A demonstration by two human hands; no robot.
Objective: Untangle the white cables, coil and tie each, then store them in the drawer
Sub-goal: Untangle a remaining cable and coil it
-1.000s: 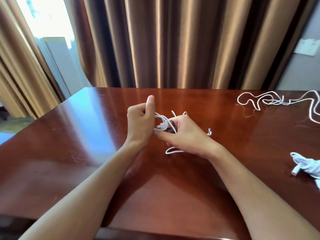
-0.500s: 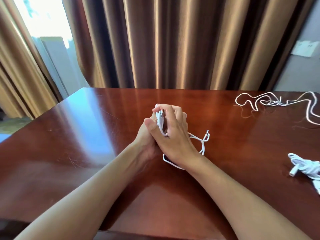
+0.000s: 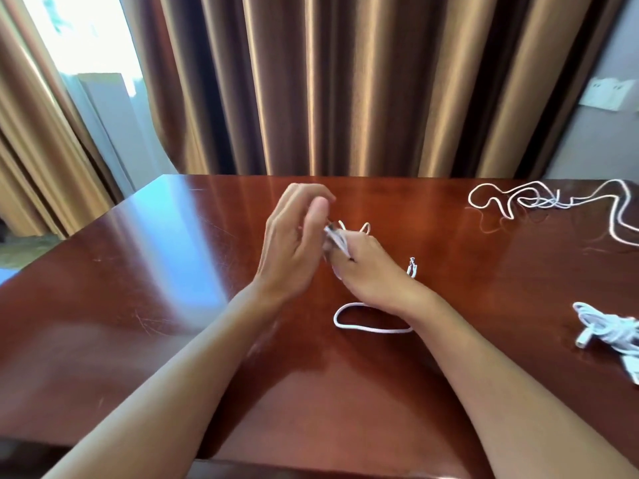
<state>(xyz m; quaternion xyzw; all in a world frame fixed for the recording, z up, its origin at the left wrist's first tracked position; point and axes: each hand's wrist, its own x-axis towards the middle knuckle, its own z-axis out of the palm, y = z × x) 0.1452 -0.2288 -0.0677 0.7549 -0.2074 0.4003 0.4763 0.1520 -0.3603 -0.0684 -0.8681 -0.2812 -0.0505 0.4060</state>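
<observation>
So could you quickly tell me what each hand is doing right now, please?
Left hand: open, fingers relaxed, beside the cable, holding nothing clearly.
Right hand: fingers curled round the cable's coiled loops.

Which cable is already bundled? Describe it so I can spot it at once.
Start at the red-brown table and go to its right edge, nearer the person than the loose cable that sprawls at the far right corner. There lies the bundled cable: its strands are gathered into a tight bunch, with a plug end sticking out leftward.
</observation>
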